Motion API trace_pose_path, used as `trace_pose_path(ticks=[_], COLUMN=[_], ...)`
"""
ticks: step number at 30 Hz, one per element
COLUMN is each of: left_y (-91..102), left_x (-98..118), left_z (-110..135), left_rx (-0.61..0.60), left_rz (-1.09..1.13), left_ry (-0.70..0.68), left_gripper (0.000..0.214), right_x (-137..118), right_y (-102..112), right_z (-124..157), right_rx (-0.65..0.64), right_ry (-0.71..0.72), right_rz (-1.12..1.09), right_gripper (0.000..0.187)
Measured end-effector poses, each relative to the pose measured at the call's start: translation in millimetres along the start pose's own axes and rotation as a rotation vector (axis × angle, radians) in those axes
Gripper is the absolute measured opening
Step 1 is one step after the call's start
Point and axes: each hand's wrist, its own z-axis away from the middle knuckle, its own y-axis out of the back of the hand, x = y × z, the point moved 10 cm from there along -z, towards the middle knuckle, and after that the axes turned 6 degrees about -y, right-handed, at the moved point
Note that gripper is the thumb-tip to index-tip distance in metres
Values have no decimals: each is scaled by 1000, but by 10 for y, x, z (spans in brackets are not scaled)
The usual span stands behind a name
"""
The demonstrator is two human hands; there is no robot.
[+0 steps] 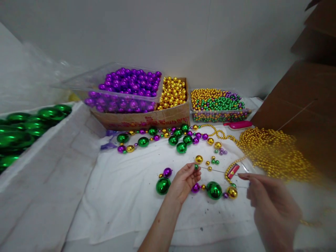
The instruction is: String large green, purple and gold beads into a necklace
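My left hand (pixel 185 180) is closed, pinching a small green bead (pixel 196 167) between thumb and fingertips. From that bead a thin needle-like wire (pixel 217 170) runs right to my right hand (pixel 275 206), whose fingers are pinched on its other end. The right hand is somewhat blurred. Below the wire lies a partly strung row of beads, with a big green bead (pixel 214 190) and a gold bead (pixel 232 192), joined to a gold bead chain (pixel 228 173). Left of my left wrist rest a large green bead (pixel 163 186) and a purple bead (pixel 167 172).
Behind stand a clear bin of purple beads (pixel 131 82), a cardboard box (pixel 141 119) with gold beads and a tub of small mixed beads (pixel 219 105). A finished-looking strand (pixel 143 141) lies before them. Gold chains (pixel 273 150) and a pink-handled tool (pixel 238 125) lie right.
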Motion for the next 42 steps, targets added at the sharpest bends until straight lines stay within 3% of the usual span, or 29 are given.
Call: trace_pose_path(ticks=[22,26,29,33,38,42], left_y=[-11,-62,-237,-392,-440,-621], left_x=[24,-67,-175,-87,208,338], left_z=[68,90,117,136,168,184], left_rx=[40,76,21,-16,43,-29], left_rz=[33,133,139,-67,-412,-489], left_ry=[-8,30,65,-60,-250,-340], left_gripper=[15,20,24,24,28,23], right_x=[-106,14,226,476,371,313], right_y=[-5,-174,-393,-666,-854,-875], right_z=[79,134,142,104,74,-21], right_rx=[-37,-118,-202,-355,-523,-512], right_ry=[136,166,127,67,242,218], right_rz=[124,171,141,183,359,325], right_gripper=[14,14,13,18,40,23])
